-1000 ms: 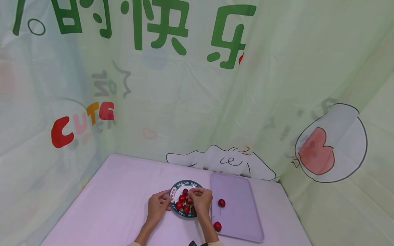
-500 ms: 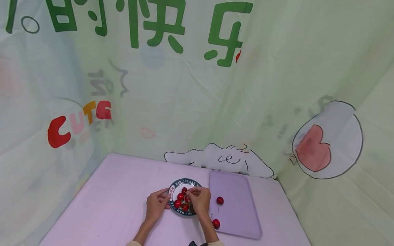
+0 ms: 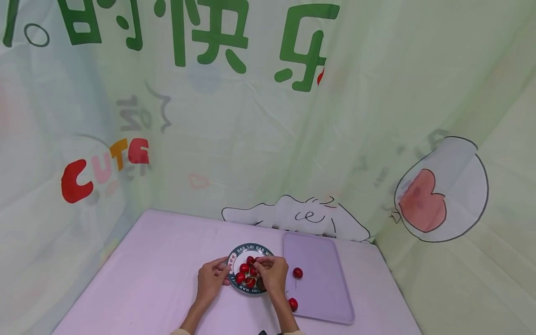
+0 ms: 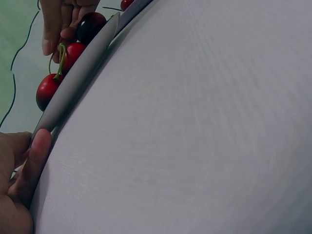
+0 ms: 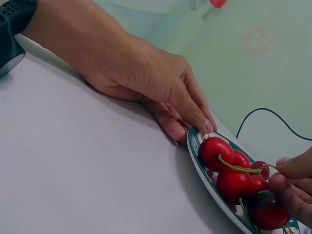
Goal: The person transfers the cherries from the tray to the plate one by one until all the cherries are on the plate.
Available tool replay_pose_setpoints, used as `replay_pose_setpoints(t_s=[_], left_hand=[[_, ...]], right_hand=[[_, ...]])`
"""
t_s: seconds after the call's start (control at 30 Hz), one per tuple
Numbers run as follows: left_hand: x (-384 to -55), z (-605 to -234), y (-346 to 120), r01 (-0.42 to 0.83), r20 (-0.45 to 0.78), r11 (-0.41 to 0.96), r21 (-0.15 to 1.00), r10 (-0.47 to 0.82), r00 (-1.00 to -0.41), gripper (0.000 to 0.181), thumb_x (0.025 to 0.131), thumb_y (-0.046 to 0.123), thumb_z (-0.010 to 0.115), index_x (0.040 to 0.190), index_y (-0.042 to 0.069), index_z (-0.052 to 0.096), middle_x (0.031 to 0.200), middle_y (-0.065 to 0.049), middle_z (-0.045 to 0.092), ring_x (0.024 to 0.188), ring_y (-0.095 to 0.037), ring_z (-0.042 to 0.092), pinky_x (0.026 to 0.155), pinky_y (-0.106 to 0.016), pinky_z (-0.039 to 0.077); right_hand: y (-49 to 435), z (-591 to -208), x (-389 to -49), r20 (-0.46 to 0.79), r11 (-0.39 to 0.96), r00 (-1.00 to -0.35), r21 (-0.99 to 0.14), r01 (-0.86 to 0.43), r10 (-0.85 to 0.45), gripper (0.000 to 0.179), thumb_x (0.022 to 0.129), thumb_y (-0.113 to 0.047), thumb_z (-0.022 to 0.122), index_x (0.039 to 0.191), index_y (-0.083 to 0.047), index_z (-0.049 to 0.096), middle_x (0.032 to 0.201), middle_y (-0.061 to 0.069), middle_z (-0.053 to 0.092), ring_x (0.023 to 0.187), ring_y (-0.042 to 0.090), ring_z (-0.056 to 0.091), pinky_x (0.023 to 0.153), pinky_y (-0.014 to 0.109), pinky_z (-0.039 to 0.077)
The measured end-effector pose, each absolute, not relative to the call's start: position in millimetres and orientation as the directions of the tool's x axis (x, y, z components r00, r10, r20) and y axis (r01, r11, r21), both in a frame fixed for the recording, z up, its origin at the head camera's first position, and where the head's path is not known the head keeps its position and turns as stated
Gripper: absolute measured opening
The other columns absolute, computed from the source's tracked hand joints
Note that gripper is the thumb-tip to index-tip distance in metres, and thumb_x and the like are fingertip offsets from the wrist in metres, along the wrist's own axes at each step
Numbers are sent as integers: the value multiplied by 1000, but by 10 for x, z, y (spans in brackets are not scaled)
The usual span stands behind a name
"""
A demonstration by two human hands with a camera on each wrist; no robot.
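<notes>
A round plate (image 3: pixel 251 247) with a dark green lettered rim holds several red cherries (image 5: pixel 234 186) with green stems, one of them darker (image 4: pixel 91 27). My left hand (image 3: pixel 209 281) pinches the plate's left rim, its thumb on top and fingers at the outside edge. Over the plate's right side, my right hand (image 3: pixel 274 277) pinches the end of a green cherry stem (image 5: pixel 269 165) between thumb and forefinger. That stem meets another one running to the cherry (image 5: pixel 214 153) nearest my left hand. My right hand hides part of the plate's right side in the head view.
Right of the plate lies a flat purple tray (image 3: pixel 320 293). One cherry (image 3: pixel 298 273) rests on it, and another cherry (image 3: pixel 292 304) sits by its left edge. Printed curtains (image 3: pixel 259 139) rise behind the pale table (image 3: pixel 167 251).
Everything drifts slightly left in the head view as the camera shifts. Both hands keep their places at the plate, and the cherries on the tray stay put.
</notes>
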State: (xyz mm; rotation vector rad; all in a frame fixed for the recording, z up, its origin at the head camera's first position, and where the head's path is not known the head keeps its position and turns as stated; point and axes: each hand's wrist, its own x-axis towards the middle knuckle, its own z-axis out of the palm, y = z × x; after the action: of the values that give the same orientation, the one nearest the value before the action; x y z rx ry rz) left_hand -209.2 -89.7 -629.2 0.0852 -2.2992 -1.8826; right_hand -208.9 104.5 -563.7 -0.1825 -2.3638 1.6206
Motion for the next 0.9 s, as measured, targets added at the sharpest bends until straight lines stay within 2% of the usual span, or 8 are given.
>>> replay_pose_setpoints(t_s=[0.27, 0.43, 0.7, 0.9], left_hand=[[-2138, -6353, -896, 43, 77, 220, 974, -148, -986, 38, 103, 11, 76, 140, 4, 73, 91, -8, 76, 58, -12, 73, 62, -16, 61], [-2104, -6307, -885, 40, 76, 214, 976, -162, -984, 37, 103, 10, 76, 139, 3, 73, 92, -9, 76, 59, -10, 72, 62, -16, 61], [-2050, -6231, -886, 62, 98, 213, 975, -159, -982, 36, 103, 9, 76, 138, -1, 73, 94, -11, 76, 59, -9, 73, 63, -15, 61], [-2060, -6244, -869, 59, 96, 216, 975, -167, -981, 36, 103, 10, 76, 137, 0, 73, 93, -10, 75, 59, -9, 72, 62, -15, 61]], right_hand=[[1107, -5567, -2013, 158, 322, -941, -945, -57, 298, 5, 90, 2, 86, 95, 0, 84, 90, 18, 83, 67, 23, 77, 61, 18, 62], [1199, -5611, -2035, 168, 309, -929, -949, -62, 330, 7, 91, 3, 86, 97, 4, 84, 91, 18, 83, 70, 17, 78, 62, 18, 63], [1347, -5623, -2049, 174, 306, -918, -950, -62, 355, 10, 90, 3, 86, 99, 4, 84, 92, 18, 83, 77, 21, 80, 65, 17, 63], [1459, -5588, -2017, 166, 290, -897, -956, -45, 410, 10, 87, 5, 87, 97, 4, 84, 89, 17, 83, 72, 13, 77, 63, 14, 60]])
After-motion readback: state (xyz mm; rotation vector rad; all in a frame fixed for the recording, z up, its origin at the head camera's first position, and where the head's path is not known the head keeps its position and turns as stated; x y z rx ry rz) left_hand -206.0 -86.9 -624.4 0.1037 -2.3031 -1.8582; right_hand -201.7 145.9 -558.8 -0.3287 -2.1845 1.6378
